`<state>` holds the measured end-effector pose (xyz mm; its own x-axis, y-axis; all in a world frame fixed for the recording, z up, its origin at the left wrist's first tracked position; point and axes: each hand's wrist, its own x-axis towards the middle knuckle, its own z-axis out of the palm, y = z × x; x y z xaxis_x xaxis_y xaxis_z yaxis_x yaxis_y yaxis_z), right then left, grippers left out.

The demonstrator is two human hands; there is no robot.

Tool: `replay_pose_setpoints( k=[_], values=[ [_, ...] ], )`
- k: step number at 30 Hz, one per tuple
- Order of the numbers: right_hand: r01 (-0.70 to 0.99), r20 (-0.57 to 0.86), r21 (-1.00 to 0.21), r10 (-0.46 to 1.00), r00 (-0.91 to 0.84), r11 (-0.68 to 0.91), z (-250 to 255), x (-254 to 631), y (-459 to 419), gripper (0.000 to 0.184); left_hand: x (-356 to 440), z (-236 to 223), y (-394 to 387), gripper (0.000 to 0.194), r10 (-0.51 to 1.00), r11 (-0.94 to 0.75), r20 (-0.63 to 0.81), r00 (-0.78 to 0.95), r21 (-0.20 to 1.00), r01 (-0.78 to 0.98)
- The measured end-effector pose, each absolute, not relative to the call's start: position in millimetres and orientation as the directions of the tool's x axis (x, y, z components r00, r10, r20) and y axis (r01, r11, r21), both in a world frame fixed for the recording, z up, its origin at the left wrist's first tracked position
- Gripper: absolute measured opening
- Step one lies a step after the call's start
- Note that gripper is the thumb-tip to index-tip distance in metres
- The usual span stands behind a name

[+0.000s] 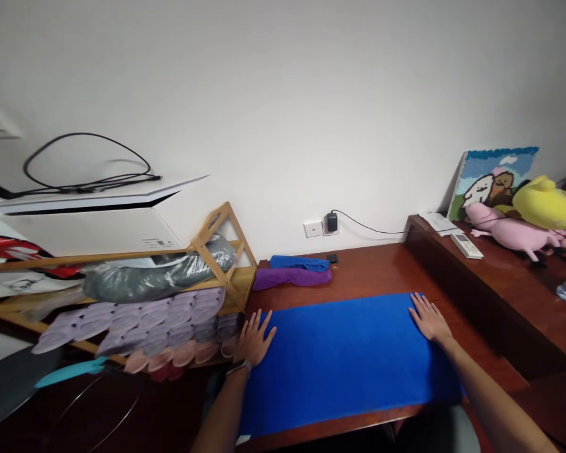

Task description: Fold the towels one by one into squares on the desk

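A blue towel (344,358) lies spread out on the dark red wooden desk (372,267), its near edge close to the front of the desk. My left hand (255,340) rests flat at the towel's far left corner, fingers spread. At the far right corner, my right hand (429,318) also lies flat with its fingers stretched out. Neither hand grips anything. Behind the towel, near the wall, sit a folded purple cloth (292,277) and a folded blue cloth (299,262).
To the left stands a wooden rack (226,251) with slippers (141,318), a plastic-wrapped grey bundle (160,277) and a white box (89,229). On the raised right ledge are a remote (466,246), a pink plush toy (509,229) and a yellow plush toy (547,202). A black charger (332,221) is plugged in.
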<state>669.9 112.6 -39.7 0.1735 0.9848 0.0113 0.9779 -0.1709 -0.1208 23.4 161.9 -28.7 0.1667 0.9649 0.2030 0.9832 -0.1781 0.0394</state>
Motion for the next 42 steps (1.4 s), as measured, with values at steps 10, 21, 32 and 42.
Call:
replay_pose_setpoints(
  k=[10, 21, 32, 42],
  values=[
    [0.969, -0.056, -0.027, 0.968, 0.243, -0.245, -10, 630, 129, 0.071, 27, -25, 157, 0.065, 0.97, -0.168, 0.188, 0.154, 0.062, 0.984],
    [0.825, 0.064, -0.405, 0.913, -0.404, 0.394, 15, 257, 129, 0.068, 30, -16, 150, 0.061, 0.98, -0.147, 0.149, 0.134, 0.082, 0.986],
    [0.94, -0.057, -0.31, 0.984, -0.167, 0.141, 8, 358, 136, 0.073, 27, -22, 155, 0.061, 0.975, -0.162, 0.172, 0.143, 0.099, 0.982],
    [0.943, -0.049, -0.09, 0.947, 0.317, -0.321, -26, 645, 128, 0.073, 23, -24, 159, 0.06, 0.97, -0.166, 0.19, 0.154, 0.054, 0.985]
  ],
)
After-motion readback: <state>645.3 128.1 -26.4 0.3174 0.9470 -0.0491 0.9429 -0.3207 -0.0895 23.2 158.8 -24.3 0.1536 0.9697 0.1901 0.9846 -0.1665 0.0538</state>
